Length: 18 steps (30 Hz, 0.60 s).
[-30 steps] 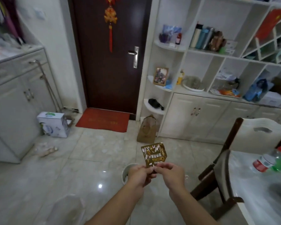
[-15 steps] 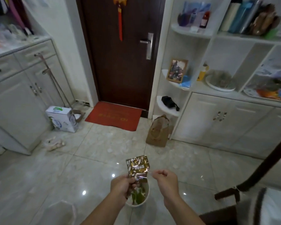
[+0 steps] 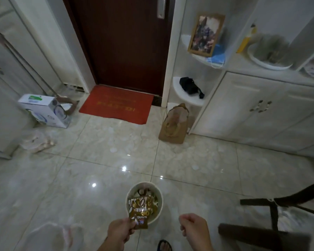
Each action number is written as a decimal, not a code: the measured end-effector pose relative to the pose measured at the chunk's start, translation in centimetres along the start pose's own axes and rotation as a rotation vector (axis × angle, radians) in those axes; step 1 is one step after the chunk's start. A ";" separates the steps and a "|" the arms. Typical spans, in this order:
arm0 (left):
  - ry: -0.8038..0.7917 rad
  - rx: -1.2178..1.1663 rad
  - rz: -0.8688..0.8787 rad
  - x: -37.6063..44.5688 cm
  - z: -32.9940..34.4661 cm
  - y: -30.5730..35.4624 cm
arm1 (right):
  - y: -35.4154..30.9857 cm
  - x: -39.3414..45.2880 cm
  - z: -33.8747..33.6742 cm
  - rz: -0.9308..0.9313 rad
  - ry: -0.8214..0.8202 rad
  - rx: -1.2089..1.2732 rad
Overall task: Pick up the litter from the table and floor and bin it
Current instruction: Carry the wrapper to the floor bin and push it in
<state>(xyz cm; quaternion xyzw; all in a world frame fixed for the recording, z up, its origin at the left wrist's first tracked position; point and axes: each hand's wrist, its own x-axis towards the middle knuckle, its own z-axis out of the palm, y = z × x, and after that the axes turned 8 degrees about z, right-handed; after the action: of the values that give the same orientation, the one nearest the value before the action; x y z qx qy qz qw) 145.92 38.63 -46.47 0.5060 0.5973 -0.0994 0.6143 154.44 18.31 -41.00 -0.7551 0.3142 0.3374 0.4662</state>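
My left hand [image 3: 120, 230] pinches a brown and gold snack wrapper [image 3: 139, 211] by its lower edge and holds it right over the mouth of a small white round bin [image 3: 159, 200] standing on the tiled floor. Some rubbish lies inside the bin. My right hand [image 3: 194, 227] hovers to the right of the bin with its fingers curled in and nothing in it. A clear plastic bag [image 3: 37, 141] lies on the floor at the far left, and another crumpled plastic piece [image 3: 49, 236] lies at the bottom left.
A white carton [image 3: 43, 110] and a red doormat [image 3: 116, 105] lie before the dark door. A brown paper bag [image 3: 174, 124] leans against the white shelf unit [image 3: 261, 105]. A dark wooden chair [image 3: 272, 220] stands at the right. A foot in a sandal [image 3: 164, 245] shows at the bottom.
The view tilted down toward the floor. My right hand let go of the wrapper and moved right; my left hand lowered the wrapper over the bin.
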 end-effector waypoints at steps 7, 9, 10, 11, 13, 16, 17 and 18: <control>-0.019 0.169 0.008 13.6 3.5 -4.6 | 4.4 11.6 8.2 0.136 0.046 0.016; 0.008 0.138 -0.023 17.8 4.6 -6.1 | 5.9 15.4 11.7 0.153 0.045 0.010; 0.009 0.120 -0.033 19.9 5.2 -6.8 | 6.7 17.5 13.4 0.151 0.042 0.010; 0.002 0.113 -0.040 22.1 5.8 -7.6 | 7.4 19.6 15.0 0.148 0.037 -0.001; -0.001 0.117 -0.047 26.2 6.9 -8.9 | 8.7 23.4 18.0 0.140 0.021 -0.056; 0.007 0.123 -0.009 30.6 8.3 -10.3 | 10.7 28.6 21.5 0.163 -0.036 -0.128; -0.008 0.103 -0.010 31.8 8.9 -10.6 | 11.3 30.1 22.3 0.170 -0.050 -0.151; -0.024 0.069 -0.021 33.0 9.3 -11.1 | 12.0 31.4 23.0 0.168 -0.069 -0.178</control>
<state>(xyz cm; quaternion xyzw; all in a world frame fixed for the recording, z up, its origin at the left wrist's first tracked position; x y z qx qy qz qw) 152.57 42.42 -81.66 0.5195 0.5913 -0.1325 0.6024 158.07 29.95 -79.90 -0.7526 0.3289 0.4274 0.3778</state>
